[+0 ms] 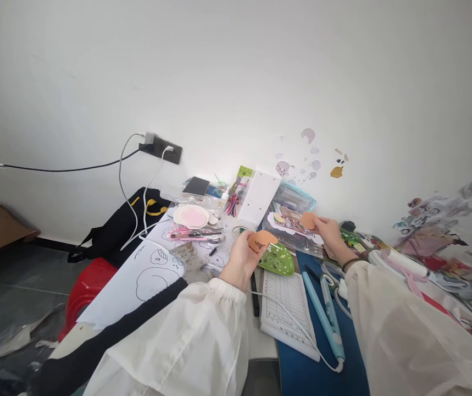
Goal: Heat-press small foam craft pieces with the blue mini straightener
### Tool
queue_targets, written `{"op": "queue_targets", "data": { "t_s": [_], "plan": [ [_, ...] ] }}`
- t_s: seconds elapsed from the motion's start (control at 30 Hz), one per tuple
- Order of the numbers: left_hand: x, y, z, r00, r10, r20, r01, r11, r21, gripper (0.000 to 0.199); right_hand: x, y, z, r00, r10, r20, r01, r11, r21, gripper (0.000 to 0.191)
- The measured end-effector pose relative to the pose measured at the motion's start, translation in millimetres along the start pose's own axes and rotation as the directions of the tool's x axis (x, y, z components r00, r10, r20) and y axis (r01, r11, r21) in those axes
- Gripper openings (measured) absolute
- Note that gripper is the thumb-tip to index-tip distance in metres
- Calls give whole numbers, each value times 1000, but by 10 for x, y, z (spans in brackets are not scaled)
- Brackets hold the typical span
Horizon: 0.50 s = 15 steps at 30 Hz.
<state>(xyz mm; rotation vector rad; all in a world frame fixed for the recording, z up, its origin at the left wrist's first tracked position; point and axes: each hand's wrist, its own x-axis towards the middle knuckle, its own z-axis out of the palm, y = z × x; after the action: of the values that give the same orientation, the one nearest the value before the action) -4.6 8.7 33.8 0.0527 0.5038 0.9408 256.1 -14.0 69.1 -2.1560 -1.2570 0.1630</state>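
Observation:
My left hand (240, 256) is closed on an orange paper piece (265, 238), held above a green patterned plate (277, 259). To the right, my right hand (331, 237) pinches a smaller, rounded orange piece (308, 220) over a clear plastic bag with printed pictures (291, 221). The two orange pieces are apart. Below the hands lie a white gridded pad (288, 302) and a light blue straightener-like tool (327, 313) with a white cord, the tool resting on a dark blue mat (301, 377).
White paper with line drawings (153, 280) covers the left side, beside a pink-and-white oval (191, 216) and pink pens. A white box (259, 195) stands near the wall. Cluttered supplies lie right. A red stool (87, 291) and black bag (116, 231) are left.

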Motion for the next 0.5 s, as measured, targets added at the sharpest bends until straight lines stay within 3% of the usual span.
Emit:
{"op": "queue_targets", "data": {
  "t_s": [0.1,0.23,0.37,0.5],
  "plan": [
    [-2,-24,-4,997,-65,28,62,994,84,28,-199,-153,-33,986,25,166,-53,984,168,29],
    [-24,-86,-10,993,-101,58,89,981,173,26,-555,-396,-24,932,-20,362,-99,946,308,25],
    [-22,-149,-24,988,-138,74,115,961,250,26,-802,-613,53,888,-126,442,-60,922,384,25],
    [-18,-181,-28,980,-162,115,121,947,298,21,-860,-705,180,865,-190,464,15,935,355,24]
  ]
}}
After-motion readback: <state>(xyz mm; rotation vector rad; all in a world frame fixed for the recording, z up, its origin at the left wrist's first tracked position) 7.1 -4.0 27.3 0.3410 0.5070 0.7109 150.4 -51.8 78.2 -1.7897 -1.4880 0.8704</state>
